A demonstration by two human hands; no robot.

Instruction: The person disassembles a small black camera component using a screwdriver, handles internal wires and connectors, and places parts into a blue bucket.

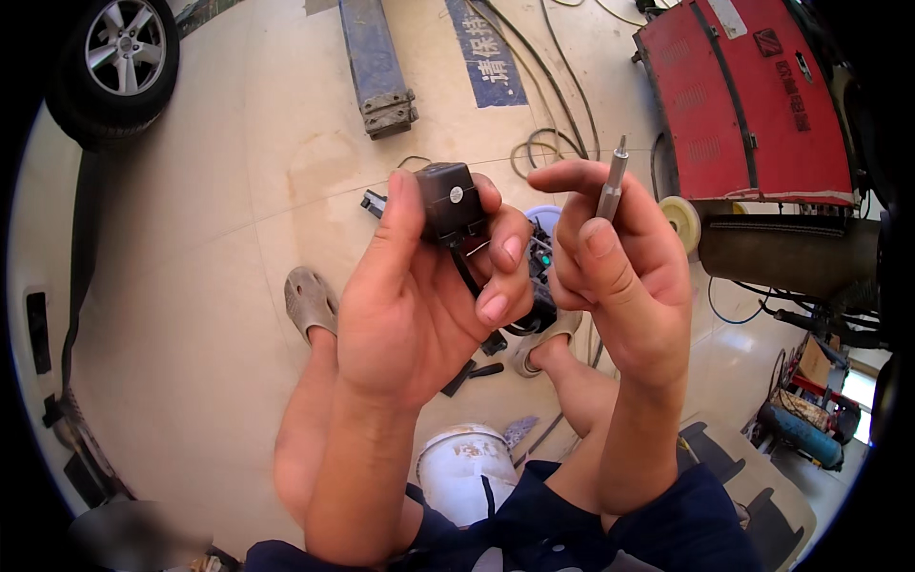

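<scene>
In my left hand (410,286) is a small black plastic box (446,200) with a round white sticker on its face, pinched between thumb and fingers. A black cable (464,272) runs down from its lower end, past my palm. Close by on the right, my right hand (624,267) grips a slim metal screwdriver bit holder (613,181) between thumb and fingers, its narrow tip pointing up. The box and the metal tool are apart. Behind my hands, partly hidden, lie dark parts with a small green spot (544,258).
A white bucket (465,467) stands between my legs. Far right is a red machine cabinet (743,105), with cables (562,86) on the floor beside it. A blue metal lift arm (376,67) lies ahead; a car wheel (124,57) is at upper left.
</scene>
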